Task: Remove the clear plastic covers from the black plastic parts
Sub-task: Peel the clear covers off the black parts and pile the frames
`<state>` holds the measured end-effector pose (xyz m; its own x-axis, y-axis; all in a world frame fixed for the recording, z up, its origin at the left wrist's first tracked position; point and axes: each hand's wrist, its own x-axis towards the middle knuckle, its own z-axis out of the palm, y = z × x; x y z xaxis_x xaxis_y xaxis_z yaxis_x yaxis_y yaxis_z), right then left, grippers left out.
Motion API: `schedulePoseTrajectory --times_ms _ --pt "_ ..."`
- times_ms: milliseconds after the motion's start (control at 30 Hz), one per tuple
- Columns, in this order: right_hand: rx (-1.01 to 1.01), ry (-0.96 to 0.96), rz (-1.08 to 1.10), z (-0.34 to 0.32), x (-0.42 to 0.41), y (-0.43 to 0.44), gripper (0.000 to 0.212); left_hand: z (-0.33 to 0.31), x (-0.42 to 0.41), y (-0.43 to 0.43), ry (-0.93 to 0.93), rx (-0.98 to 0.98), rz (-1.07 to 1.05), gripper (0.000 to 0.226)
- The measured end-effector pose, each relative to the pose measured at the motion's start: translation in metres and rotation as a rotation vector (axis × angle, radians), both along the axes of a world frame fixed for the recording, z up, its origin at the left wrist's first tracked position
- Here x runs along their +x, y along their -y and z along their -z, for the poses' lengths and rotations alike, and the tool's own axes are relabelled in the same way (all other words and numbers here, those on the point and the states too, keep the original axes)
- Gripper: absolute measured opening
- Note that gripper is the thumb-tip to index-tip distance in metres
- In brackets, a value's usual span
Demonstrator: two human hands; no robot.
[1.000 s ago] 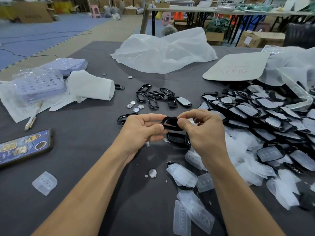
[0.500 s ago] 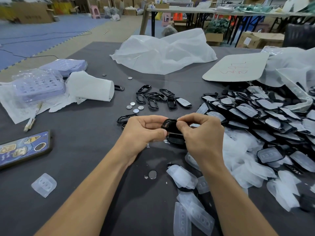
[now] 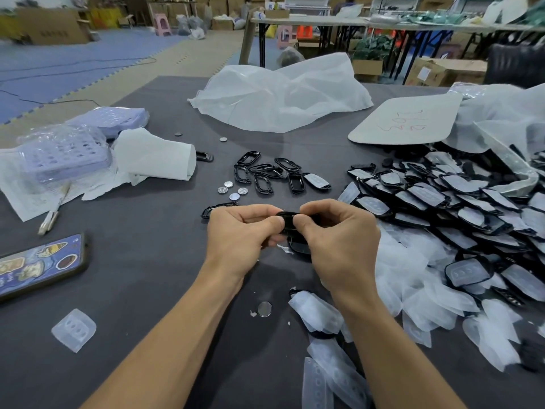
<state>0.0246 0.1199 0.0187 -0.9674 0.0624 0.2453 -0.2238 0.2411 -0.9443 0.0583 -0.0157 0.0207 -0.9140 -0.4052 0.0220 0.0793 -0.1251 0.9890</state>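
Over the middle of the dark table (image 3: pixel 153 270), my left hand (image 3: pixel 243 231) and my right hand (image 3: pixel 336 237) both pinch one small black plastic part (image 3: pixel 287 221), thumbs close together on its near edge. Another black part (image 3: pixel 299 246) lies on the table just under them. A big pile of black parts with clear covers (image 3: pixel 460 208) fills the right side. Loose clear covers (image 3: pixel 321 317) lie near my right forearm. Several bare black frames (image 3: pixel 267 175) sit beyond my hands.
Several coin cells (image 3: pixel 233 191) lie by the frames, one more (image 3: pixel 264 309) between my forearms. A phone (image 3: pixel 38 267) and a single clear cover (image 3: pixel 73 329) are at the left, purple trays (image 3: pixel 65 154) and white paper at far left, a white bag (image 3: pixel 280 95) at the back.
My hands have drawn closer together on the black part and turned it, thumbs now nearly touching. The part beneath is more hidden by them.
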Motion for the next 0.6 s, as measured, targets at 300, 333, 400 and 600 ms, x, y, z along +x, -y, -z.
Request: schedulePoseTrajectory --times_ms 300,333,400,600 --pt "-0.255 0.240 -0.135 -0.0049 -0.0032 -0.0036 0.021 0.0011 0.0022 -0.0030 -0.055 -0.052 0.009 0.036" --pt "-0.270 0.241 -0.142 -0.0046 -0.0033 -0.0038 0.022 0.0011 0.0025 -0.0031 -0.056 -0.052 0.016 0.034" --pt "-0.271 0.231 -0.162 -0.0032 -0.0038 -0.0042 0.020 0.0007 0.0028 -0.0038 -0.052 -0.040 0.029 0.029" --pt "-0.261 0.243 -0.217 0.0016 -0.0041 -0.0014 0.019 0.0039 0.0023 -0.0014 -0.045 -0.118 -0.038 0.026"
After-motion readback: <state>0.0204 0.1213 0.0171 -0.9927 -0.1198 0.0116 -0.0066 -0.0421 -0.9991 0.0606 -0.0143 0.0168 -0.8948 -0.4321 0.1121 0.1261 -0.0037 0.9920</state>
